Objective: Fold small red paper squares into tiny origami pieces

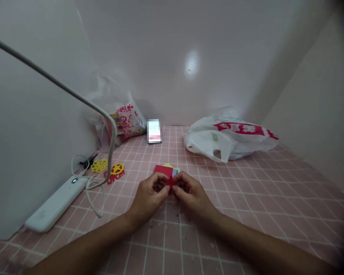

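Note:
A small piece of red folded paper (pixel 170 185) is pinched between my two hands at the middle of the table. My left hand (pixel 152 189) grips its left side with thumb and fingertips. On the other side my right hand (pixel 190 190) holds it the same way, and the fingers hide part of it. Just beyond the hands lie coloured paper sheets (pixel 164 169), red on top, with yellow and blue edges showing. Yellow paper cut-outs (pixel 99 165) with openwork patterns rest to the left, beside a red cut-out (pixel 116 177) with a notched edge.
A white power bank (pixel 55 204) with a looped white cable (pixel 99 208) lies at the left; the cable arches up across the view. At the back stand a lit phone (pixel 154 131), a clear plastic bag (pixel 126 118) and a white plastic bag (pixel 232 137). Pink-tiled cloth or surface (pixel 255 198) covers the table.

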The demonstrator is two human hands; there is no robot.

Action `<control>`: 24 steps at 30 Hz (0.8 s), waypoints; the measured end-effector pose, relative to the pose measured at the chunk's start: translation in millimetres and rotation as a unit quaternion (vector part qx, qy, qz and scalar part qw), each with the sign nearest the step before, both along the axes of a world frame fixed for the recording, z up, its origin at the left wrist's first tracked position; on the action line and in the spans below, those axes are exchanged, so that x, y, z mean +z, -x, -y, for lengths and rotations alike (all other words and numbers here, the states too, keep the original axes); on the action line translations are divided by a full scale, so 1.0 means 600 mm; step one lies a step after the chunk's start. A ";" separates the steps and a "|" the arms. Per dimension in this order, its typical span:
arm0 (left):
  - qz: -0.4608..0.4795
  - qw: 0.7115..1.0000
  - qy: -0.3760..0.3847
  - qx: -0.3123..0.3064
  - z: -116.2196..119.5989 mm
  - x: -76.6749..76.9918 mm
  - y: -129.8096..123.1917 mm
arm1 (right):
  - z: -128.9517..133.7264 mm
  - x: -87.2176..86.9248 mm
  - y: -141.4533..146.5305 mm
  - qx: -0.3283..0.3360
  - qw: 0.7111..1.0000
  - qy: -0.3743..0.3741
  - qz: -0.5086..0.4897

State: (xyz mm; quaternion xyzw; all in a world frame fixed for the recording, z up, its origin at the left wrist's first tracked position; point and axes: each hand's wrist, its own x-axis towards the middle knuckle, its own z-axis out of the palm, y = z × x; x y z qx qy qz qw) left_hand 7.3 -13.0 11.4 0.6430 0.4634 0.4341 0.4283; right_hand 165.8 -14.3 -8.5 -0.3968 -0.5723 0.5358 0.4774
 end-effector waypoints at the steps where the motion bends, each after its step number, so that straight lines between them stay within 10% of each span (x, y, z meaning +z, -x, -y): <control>1: -0.003 1.000 -0.001 0.000 0.001 0.001 0.000 | 0.001 0.001 0.000 -0.002 1.000 -0.003 0.005; 13: -0.021 0.999 -0.035 0.003 0.004 0.001 0.000 | 0.003 0.003 -0.001 0.005 1.000 -0.029 0.004; 24: -0.081 0.927 -0.365 -0.001 0.019 0.016 0.012 | 0.026 0.030 -0.004 -0.070 0.945 -0.302 0.101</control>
